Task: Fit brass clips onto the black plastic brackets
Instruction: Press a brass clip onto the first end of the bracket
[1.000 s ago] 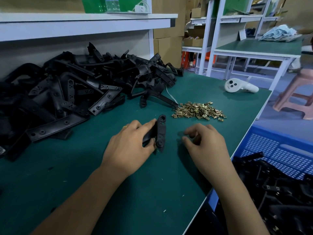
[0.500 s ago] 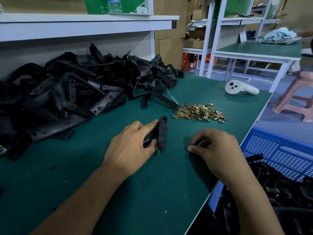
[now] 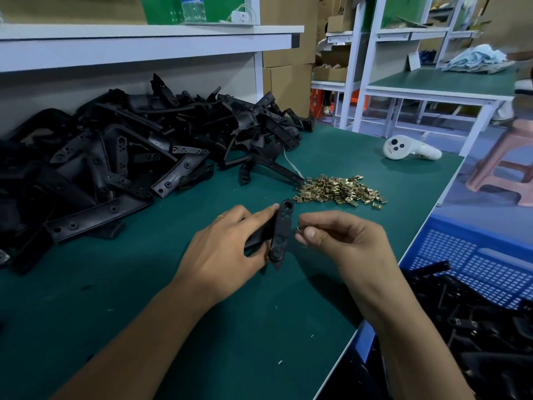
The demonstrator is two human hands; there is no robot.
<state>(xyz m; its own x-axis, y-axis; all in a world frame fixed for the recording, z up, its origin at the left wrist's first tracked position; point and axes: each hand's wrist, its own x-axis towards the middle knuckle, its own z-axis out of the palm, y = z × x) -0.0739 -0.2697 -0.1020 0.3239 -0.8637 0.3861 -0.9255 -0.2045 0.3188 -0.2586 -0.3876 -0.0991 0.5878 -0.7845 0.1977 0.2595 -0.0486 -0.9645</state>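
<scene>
The left hand (image 3: 227, 249) grips a black bracket (image 3: 281, 232), stiff and light by its look, just past the fingertips. The right hand (image 3: 343, 238) pinches a brass clip (image 3: 300, 228) beside it; small and likely slippery, it is best pinched by its edges.

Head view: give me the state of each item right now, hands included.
Left hand: grips bracket.
Bracket: held upright above the mat, no clip visible on it.
Right hand: pinches a clip beside the bracket.
Clip: in fingertips, not yet fitted.
Clip pile: loose on mat.
Bracket heap: piled at left.
Crate: holds black parts.
</scene>
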